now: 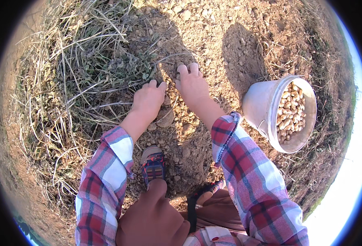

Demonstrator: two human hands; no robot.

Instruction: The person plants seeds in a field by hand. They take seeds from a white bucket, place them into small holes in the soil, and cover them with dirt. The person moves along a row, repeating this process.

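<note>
My left hand (148,101) is low over the soil at the edge of a heap of dried peanut plants (104,67). Its fingers curl down, and the fingertips are hidden. To its right, my right hand (193,87) reaches down to the crumbly brown soil (211,73) with bent fingers. Whether either hand grips anything does not show. A white plastic bucket (258,103) lies tilted at the right, its mouth facing right. Unshelled peanuts (291,112) fill part of it.
My shoe (153,163) stands on the soil below my left hand, and my other shoe (211,189) is partly covered by brown trousers (153,212). Dirt clods (165,118) lie between my arms. Dry stalks (325,123) cover the ground beyond the bucket.
</note>
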